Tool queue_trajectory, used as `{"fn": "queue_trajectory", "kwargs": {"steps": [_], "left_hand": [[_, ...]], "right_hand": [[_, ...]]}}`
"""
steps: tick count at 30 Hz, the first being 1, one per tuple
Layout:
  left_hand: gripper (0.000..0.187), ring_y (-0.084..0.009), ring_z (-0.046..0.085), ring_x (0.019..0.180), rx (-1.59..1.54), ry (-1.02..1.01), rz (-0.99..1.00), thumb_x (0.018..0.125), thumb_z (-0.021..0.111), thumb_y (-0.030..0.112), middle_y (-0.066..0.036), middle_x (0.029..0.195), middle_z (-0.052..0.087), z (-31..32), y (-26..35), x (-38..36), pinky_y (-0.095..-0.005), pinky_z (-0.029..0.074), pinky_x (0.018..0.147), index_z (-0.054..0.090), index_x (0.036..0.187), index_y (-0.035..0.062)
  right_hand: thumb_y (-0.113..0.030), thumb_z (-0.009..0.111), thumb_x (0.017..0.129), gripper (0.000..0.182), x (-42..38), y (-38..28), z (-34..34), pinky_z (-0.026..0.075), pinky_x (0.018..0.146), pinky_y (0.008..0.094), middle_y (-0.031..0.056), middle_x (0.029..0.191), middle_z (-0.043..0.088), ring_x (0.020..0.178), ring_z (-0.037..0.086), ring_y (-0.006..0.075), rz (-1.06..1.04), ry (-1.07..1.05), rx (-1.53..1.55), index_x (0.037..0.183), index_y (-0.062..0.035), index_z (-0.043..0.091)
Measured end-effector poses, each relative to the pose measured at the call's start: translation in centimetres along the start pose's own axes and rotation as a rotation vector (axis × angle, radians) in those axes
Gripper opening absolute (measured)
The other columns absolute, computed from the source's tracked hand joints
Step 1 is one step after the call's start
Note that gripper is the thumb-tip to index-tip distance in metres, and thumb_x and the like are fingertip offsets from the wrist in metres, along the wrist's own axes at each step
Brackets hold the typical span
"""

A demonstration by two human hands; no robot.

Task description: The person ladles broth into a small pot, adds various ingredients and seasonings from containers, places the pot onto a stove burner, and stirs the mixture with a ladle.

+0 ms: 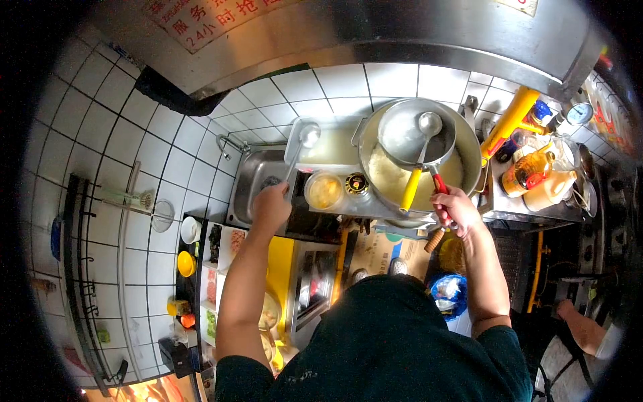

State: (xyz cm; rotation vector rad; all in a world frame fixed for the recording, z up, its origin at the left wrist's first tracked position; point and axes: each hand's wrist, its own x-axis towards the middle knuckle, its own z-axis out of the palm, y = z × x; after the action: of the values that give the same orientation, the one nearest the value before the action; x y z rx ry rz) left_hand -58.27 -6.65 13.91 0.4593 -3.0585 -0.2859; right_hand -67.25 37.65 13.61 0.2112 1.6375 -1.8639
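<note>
My left hand (271,209) is closed round the long handle of a metal ladle (310,136), whose bowl is over a rectangular tub (335,154) of pale liquid. My right hand (461,211) grips the red handle of a saucepan (395,127), which is over a large pot (365,167) holding something pale and foamy. In the saucepan, a second ladle (429,123) leans with its yellow handle (410,191) over the near rim. Below my right hand a wooden handle (435,240) pokes out; what it belongs to is hidden.
A steel sink (258,161) with a tap (231,144) is at the left. A container of yellowish pieces (324,190) and a black-lidded jar (356,183) stand before the tub. Bottles (550,190) crowd the right. A metal hood (375,33) hangs above. Another person's arm (580,327) shows lower right.
</note>
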Motion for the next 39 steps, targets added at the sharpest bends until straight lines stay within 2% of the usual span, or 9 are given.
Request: {"fn": "queue_trajectory", "kwargs": {"steps": [4,7,10,18,22,27,30,33,39], "left_hand": [[0.023,-0.0333,0.062,0.066,-0.193,-0.065,-0.026,0.078,0.059,0.004,-0.014,0.072,0.063,1.6,-1.0,2.1,-0.044,0.047,0.059,0.065,0.1,0.0037],[0.015,-0.0204,0.055,0.052,-0.854,-0.277,-0.458,0.079,0.059,0.002,-0.006,0.067,0.058,0.2,-0.5,2.3,-0.0346,0.038,0.044,0.062,0.093,0.002],[0.027,-0.0112,0.049,0.047,-1.091,-0.313,-0.403,0.079,0.063,0.002,-0.001,0.067,0.055,-2.2,-0.2,0.8,-0.0279,0.031,0.037,0.065,0.106,-0.0005],[0.06,-0.0089,0.05,0.049,-1.175,-0.211,-0.426,0.079,0.063,-0.006,-0.004,0.087,0.065,-12.4,4.4,-5.5,-0.0237,0.034,0.038,0.055,0.138,0.0023],[0.061,-0.0085,0.051,0.051,-1.079,-0.206,-0.346,0.08,0.064,-0.005,-0.003,0.089,0.066,-14.4,6.6,-8.0,-0.0231,0.035,0.039,0.056,0.139,0.0067],[0.059,-0.0085,0.054,0.052,-0.881,-0.139,-0.111,0.082,0.065,-0.004,-0.002,0.085,0.065,-12.7,9.2,-9.6,-0.022,0.037,0.039,0.057,0.139,0.0083],[0.06,-0.0085,0.054,0.054,-1.143,-0.248,-0.273,0.081,0.065,-0.002,-0.007,0.093,0.068,-13.1,10.1,-9.7,-0.0199,0.04,0.042,0.055,0.14,0.006],[0.059,-0.0114,0.055,0.05,-1.555,-0.299,-0.394,0.081,0.064,-0.006,-0.008,0.082,0.066,-12.6,8.5,-8.8,-0.0205,0.037,0.038,0.055,0.138,0.0036],[0.058,-0.0114,0.055,0.049,-1.335,-0.194,-0.416,0.079,0.067,-0.003,-0.008,0.084,0.067,-8.9,4.9,-6.0,-0.0231,0.037,0.039,0.058,0.135,0.0023]], "right_hand": [[-0.007,0.06,0.089,0.011,-0.4,0.1,0.0,0.031,0.035,0.0216,-0.0018,0.061,0.048,0.042,0.042,0.0063,0.008,0.005,0.021,0.082,-0.0062,0.052],[-0.008,0.058,0.089,0.007,-0.5,0.0,-0.2,0.033,0.035,0.0238,0.0003,0.062,0.049,0.041,0.043,0.0082,0.005,-0.009,0.034,0.086,-0.0027,0.054],[-0.007,0.058,0.088,0.007,-0.6,0.0,-0.4,0.032,0.034,0.0238,0.0006,0.062,0.05,0.041,0.043,0.0082,-0.007,-0.024,0.019,0.086,-0.0026,0.054],[-0.005,0.058,0.087,0.006,-0.1,-0.3,0.2,0.037,0.037,0.0234,0.0002,0.065,0.051,0.044,0.045,0.0081,0.008,-0.027,0.039,0.084,-0.0029,0.053],[-0.011,0.06,0.087,0.013,0.9,0.2,0.8,0.035,0.038,0.0234,0.0001,0.056,0.05,0.041,0.045,0.0099,0.022,-0.016,-0.059,0.076,-0.0047,0.057],[-0.011,0.059,0.088,0.01,0.6,-0.4,1.9,0.035,0.038,0.0231,-0.0006,0.063,0.051,0.045,0.046,0.0086,0.027,-0.054,-0.02,0.08,-0.0045,0.059],[-0.01,0.059,0.088,0.009,0.4,-0.5,1.8,0.036,0.038,0.0229,-0.001,0.066,0.052,0.048,0.046,0.0082,0.034,-0.075,-0.005,0.081,-0.0042,0.058],[-0.009,0.06,0.087,0.008,-0.5,-0.8,1.6,0.036,0.038,0.0229,-0.0008,0.065,0.051,0.047,0.046,0.0084,0.027,-0.083,-0.008,0.082,-0.0039,0.058],[-0.009,0.061,0.088,0.009,-2.1,-0.2,-0.2,0.035,0.037,0.0238,-0.0001,0.063,0.051,0.044,0.045,0.0087,0.047,-0.032,0.026,0.083,-0.0041,0.055]]}}
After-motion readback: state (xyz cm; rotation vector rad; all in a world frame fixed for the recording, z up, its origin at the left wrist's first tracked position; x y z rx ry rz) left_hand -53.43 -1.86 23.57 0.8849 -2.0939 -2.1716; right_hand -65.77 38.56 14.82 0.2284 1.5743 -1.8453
